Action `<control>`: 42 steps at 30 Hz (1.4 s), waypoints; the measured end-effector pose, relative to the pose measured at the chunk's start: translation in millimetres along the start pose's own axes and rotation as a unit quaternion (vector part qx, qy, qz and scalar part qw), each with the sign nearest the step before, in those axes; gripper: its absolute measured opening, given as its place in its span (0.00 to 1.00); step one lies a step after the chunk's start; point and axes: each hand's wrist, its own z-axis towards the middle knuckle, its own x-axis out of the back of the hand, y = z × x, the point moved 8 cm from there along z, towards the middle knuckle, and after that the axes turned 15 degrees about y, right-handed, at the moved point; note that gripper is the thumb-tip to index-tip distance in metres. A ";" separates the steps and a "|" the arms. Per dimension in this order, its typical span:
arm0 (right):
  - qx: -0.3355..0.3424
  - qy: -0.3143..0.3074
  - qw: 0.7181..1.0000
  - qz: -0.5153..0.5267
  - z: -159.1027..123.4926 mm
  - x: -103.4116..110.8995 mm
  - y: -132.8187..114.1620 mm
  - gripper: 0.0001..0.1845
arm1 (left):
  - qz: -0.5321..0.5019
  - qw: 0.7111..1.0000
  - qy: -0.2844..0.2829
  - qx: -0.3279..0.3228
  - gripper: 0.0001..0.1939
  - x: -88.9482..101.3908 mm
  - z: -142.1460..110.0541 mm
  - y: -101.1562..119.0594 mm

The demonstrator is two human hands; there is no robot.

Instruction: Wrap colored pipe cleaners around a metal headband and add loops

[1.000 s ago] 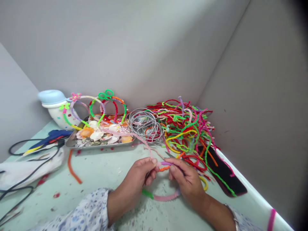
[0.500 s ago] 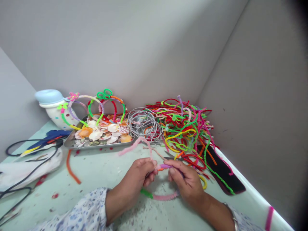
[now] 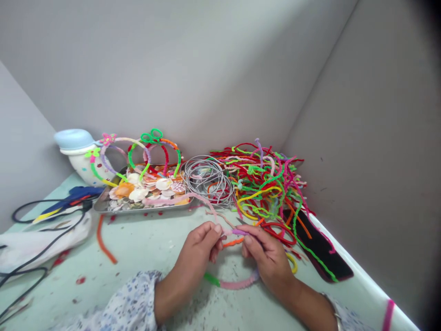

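Observation:
Between my hands is a ring wrapped in fuzzy pipe cleaners (image 3: 237,285), with green, pink, purple and orange sections showing. My left hand (image 3: 193,257) pinches thumb to fingers at the ring's far side, where a light pink pipe cleaner (image 3: 203,198) meets it; the pink strand's loose end stretches up and left over the tray. Closed around the purple section, my right hand (image 3: 270,259) grips the ring's right side. Fingers hide parts of the ring. Just beyond my right hand lie scissors (image 3: 241,222) with red handles, partly covered.
A metal tray (image 3: 144,211) of seashells supports several wrapped hoops (image 3: 179,156). Beside it are coiled grey wire (image 3: 206,181) and a tangled pile of pipe cleaners (image 3: 262,172). A black flat object (image 3: 320,257) lies right; a blue-lidded white container (image 3: 84,161), pliers (image 3: 74,195) and black cable (image 3: 44,243) lie left.
The pink strand's loose end has swung up and left, now lying across the view of the shell tray. An orange section of the ring shows more clearly between my hands.

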 end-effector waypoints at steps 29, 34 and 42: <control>-0.010 0.004 1.000 0.012 0.5 1.0 1.8 0.14 | 0.151 0.936 0.088 -0.305 0.09 11.9 -18.6 37.3; -0.011 0.002 1.000 0.015 -0.2 1.5 3.2 0.14 | 0.137 0.939 0.086 -0.303 0.10 12.6 -18.8 38.5; -0.009 0.004 1.000 0.016 -0.7 1.2 4.0 0.13 | 0.152 0.939 0.076 -0.298 0.09 10.5 -20.7 39.1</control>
